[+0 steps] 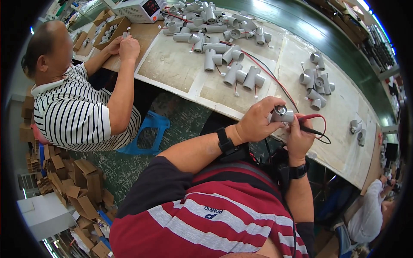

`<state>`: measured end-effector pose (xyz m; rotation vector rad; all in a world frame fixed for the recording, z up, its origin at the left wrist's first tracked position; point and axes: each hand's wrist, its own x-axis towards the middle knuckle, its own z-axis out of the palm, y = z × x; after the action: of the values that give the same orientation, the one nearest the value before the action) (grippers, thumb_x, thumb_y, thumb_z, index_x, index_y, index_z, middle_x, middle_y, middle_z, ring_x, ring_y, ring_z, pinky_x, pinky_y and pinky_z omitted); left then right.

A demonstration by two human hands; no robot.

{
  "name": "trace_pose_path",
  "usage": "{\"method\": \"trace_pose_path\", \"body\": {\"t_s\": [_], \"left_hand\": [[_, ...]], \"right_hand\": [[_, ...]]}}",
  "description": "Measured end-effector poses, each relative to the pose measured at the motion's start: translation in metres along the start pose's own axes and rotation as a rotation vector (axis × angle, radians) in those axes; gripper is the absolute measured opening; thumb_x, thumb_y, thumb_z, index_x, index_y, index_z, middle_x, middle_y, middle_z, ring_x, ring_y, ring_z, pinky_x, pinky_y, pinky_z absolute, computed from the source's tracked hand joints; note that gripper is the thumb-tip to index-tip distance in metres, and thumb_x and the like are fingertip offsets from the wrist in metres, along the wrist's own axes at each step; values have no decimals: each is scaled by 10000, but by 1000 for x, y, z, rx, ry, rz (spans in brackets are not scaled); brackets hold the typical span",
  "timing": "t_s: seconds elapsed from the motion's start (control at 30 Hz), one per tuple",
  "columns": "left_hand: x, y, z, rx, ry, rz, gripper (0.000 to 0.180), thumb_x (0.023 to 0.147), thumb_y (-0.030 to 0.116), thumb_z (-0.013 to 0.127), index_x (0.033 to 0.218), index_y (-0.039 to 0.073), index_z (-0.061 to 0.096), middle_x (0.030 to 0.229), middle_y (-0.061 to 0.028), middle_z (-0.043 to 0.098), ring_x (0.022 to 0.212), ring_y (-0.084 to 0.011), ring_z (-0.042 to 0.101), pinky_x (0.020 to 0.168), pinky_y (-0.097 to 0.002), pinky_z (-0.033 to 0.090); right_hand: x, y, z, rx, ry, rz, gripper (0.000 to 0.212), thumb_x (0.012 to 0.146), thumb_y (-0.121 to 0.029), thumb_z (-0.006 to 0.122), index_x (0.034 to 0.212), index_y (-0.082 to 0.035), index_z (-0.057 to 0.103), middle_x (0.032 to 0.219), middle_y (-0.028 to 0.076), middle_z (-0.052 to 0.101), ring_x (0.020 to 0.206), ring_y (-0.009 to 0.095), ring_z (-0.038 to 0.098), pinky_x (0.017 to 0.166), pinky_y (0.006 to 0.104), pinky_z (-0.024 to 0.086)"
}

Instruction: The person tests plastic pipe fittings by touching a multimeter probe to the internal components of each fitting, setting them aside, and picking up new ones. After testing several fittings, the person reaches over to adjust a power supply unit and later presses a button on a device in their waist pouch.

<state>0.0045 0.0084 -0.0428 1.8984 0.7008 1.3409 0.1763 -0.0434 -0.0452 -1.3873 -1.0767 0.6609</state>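
Observation:
My left hand (257, 121) is closed around a grey T-shaped pipe fitting (286, 116), just above the table's near edge. One round end of the fitting faces up and shows a shiny metal-looking part inside. Close against the fitting, my right hand (300, 139) pinches a pair of test probes, a red probe (306, 117) and a black probe (310, 130). Their tips are hidden by my fingers and the fitting. A red and black cable (275, 77) runs from the far side of the table toward my hands.
Many grey fittings (209, 60) with short wires lie across the worktable (172, 71). A smaller cluster (317, 81) lies to the right. A white power supply (137, 10) stands far left. A co-worker (86, 94) sits at left near a blue stool (150, 131); another person (368, 210) is at right.

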Motion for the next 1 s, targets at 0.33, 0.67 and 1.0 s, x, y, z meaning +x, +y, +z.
{"method": "trace_pose_path", "body": {"t_s": [0.33,0.67,1.0], "left_hand": [[1,-3,2,6,8,12,611,739,37,837,1280,40,554,1143,-148,634,997,-323,661,870,-383,533],[2,0,-2,-10,-8,-64,609,751,50,840,1290,43,556,1139,-142,642,972,-286,660,843,-364,538],[-2,10,-57,-137,206,-249,579,858,-1,762,1386,79,537,1114,-65,644,895,-141,640,796,-287,552]], "right_hand": [[2,0,0,6,4,5,75,975,-70,701,999,2,706,770,9,667,631,69,580,566,218,442],[4,-3,-1,-17,-18,28,95,980,-84,699,1006,7,702,780,22,678,638,72,585,575,219,452],[9,8,-19,402,163,106,122,983,-93,691,1023,22,683,877,87,724,672,115,621,604,256,508]]}}
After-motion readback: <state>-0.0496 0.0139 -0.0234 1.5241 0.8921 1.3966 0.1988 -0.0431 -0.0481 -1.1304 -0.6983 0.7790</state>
